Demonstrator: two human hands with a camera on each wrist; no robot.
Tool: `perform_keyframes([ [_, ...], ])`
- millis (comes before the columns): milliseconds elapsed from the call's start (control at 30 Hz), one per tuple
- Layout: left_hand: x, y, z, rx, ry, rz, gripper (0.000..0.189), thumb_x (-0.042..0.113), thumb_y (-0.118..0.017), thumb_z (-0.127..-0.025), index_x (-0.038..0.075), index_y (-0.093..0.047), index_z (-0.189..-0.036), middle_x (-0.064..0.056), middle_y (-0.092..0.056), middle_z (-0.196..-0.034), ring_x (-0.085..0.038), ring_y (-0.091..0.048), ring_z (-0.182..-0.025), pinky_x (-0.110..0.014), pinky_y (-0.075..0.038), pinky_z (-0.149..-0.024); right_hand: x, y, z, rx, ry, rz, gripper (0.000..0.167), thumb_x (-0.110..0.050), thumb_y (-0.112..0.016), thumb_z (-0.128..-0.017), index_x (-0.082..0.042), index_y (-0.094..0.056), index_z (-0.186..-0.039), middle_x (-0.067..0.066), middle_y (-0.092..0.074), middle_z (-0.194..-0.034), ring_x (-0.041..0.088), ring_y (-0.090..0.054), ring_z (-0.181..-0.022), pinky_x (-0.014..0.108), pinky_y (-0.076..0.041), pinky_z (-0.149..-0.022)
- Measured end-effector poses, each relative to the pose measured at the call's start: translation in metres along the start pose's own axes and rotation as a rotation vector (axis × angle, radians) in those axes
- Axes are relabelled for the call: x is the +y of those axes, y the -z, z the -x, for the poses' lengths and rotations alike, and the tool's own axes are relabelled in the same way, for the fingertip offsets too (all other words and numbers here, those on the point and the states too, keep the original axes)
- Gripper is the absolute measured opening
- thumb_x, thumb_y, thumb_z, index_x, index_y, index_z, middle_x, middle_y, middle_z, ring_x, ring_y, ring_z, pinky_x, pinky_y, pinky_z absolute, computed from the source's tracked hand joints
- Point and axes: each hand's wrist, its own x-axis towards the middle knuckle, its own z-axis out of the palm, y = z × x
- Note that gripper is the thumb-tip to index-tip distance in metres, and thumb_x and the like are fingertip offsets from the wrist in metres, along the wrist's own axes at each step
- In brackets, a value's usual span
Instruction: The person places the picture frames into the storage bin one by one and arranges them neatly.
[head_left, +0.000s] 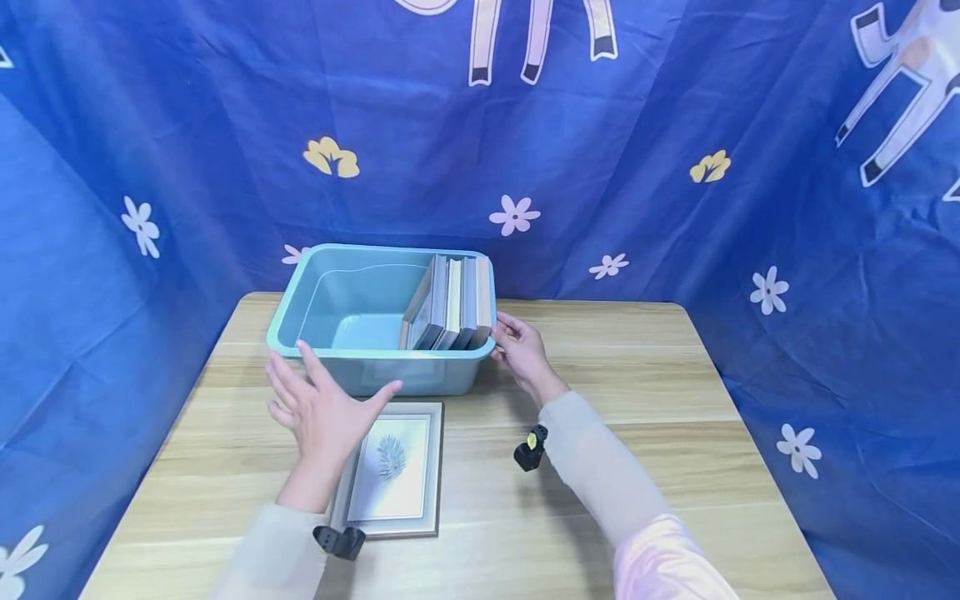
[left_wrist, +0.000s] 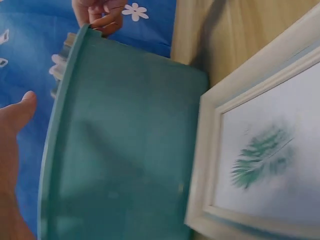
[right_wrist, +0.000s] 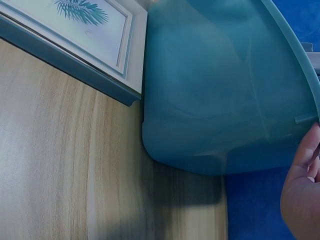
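Observation:
A light-blue plastic tub [head_left: 375, 373] stands at the back of the table. Several thin flat pieces, apparently picture frames [head_left: 453, 300], stand on edge against its right end. My right hand [head_left: 525, 354] grips the rim at the front right corner; its thumb [right_wrist: 306, 150] lies against the rim in the right wrist view. Spread wide, my left hand [head_left: 326, 412] hovers by the tub's front left, and its thumb [left_wrist: 25, 110] is apart from the rim in the left wrist view. A pale picture frame [head_left: 433, 467] with a feathery leaf print lies flat before the tub, partly behind my left forearm.
The wood-grain table [head_left: 637, 433] ends just behind the tub. A blue patterned cloth [head_left: 585, 167] hangs at the back and both sides. Each wrist wears a small black camera, one by the left sleeve [head_left: 277, 550], one by the right sleeve [head_left: 600, 467].

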Motion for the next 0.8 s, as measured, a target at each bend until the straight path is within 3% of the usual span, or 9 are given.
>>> perform_keyframes([
  [233,-0.016,-0.019,0.015,-0.039,0.096,0.000,0.144,0.081,-0.067,-0.057,0.011,0.018,-0.149,-0.018,0.032,-0.149,-0.034,0.027,-0.136,-0.074,0.008,-0.102,0.002,0.000,-0.001,-0.001,0.003,0.008,0.039,0.000,-0.053,-0.096,0.003,-0.049,-0.135,0.005,-0.051,-0.100,0.007,-0.054,-0.069,0.013,-0.049,-0.052],
  [500,-0.019,-0.047,0.028,-0.151,0.117,-0.070,0.143,0.079,-0.067,-0.060,0.003,0.014,-0.149,-0.025,0.033,-0.146,-0.040,0.028,-0.134,-0.079,0.001,-0.098,0.001,0.001,-0.002,-0.001,0.008,0.007,0.040,0.000,-0.054,-0.096,0.003,-0.049,-0.135,0.005,-0.050,-0.099,0.007,-0.052,-0.069,0.013,-0.049,-0.052],
  [800,-0.020,-0.075,0.032,-0.269,0.152,-0.120,0.142,0.081,-0.064,-0.063,-0.001,0.015,-0.148,-0.032,0.032,-0.143,-0.049,0.022,-0.134,-0.080,0.004,-0.097,0.001,0.001,-0.001,0.003,0.006,0.003,0.040,0.001,-0.054,-0.096,0.003,-0.049,-0.135,0.004,-0.049,-0.098,0.007,-0.053,-0.071,0.013,-0.050,-0.053],
])
